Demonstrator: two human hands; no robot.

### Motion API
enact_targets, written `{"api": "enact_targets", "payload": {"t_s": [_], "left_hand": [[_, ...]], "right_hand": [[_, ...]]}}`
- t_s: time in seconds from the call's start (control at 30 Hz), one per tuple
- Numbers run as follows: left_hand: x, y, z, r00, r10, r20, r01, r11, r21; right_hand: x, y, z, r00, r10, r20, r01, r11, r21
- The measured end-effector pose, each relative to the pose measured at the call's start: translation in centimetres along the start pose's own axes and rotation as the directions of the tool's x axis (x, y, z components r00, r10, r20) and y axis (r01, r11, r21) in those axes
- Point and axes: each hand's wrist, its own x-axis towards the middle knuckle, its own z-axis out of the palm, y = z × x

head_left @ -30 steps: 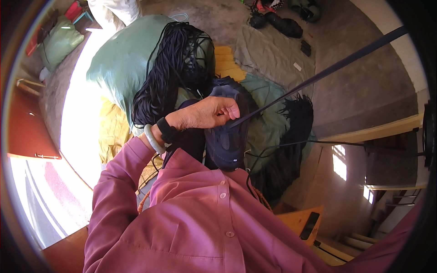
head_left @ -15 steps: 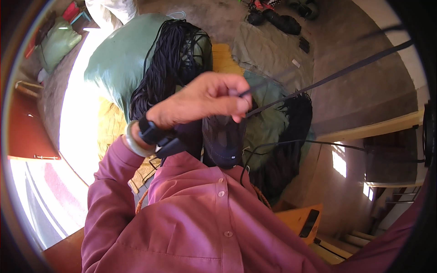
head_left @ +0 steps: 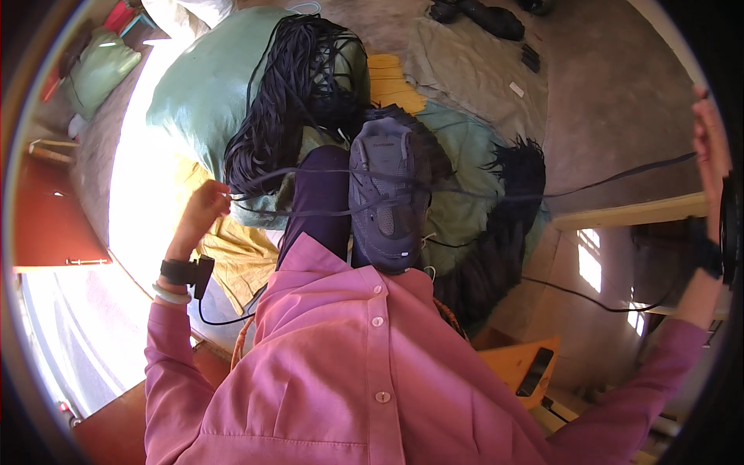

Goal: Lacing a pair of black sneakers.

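A dark grey shoe (head_left: 387,225) rests on my lap, its toe toward me, beside my dark-trousered knee. My left hand (head_left: 204,208) is closed in a pinch on a black shoelace (head_left: 318,211), out to the left of the shoe. Two strands of lace run from those fingers across the shoe's upper. Far right, my right hand (head_left: 709,143) is raised at the picture's rim, with one strand reaching its fingers; it appears to grip that lace, though the rim cuts off part of the hand. How the lace passes through the eyelets is hard to make out.
A large green sack (head_left: 205,93) stands ahead with a heap of black laces (head_left: 271,132) draped over it. More dark laces (head_left: 484,256) lie right of my legs on green cloth. A wooden drawer (head_left: 504,364) holds a phone (head_left: 536,370). Yellow sacking (head_left: 240,260) lies left.
My left hand has moved from above the shoe out to the left, drawing lace with it. My right hand has come into view at the right. The shoe is now uncovered.
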Motion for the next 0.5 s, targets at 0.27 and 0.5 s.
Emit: {"api": "enact_targets", "payload": {"t_s": [0.27,0.5], "left_hand": [[-1.9,6.3,7.6,0.964,0.244,0.104,-0.259,0.95,0.172],[-0.7,13.6,14.6,0.855,0.436,0.28,-0.492,0.853,0.172]], "right_hand": [[-2.8,15.4,36.2,0.999,-0.007,0.039,0.008,1.0,-0.012],[-3.5,20.6,47.4,0.994,-0.007,0.108,-0.015,0.979,0.201]]}}
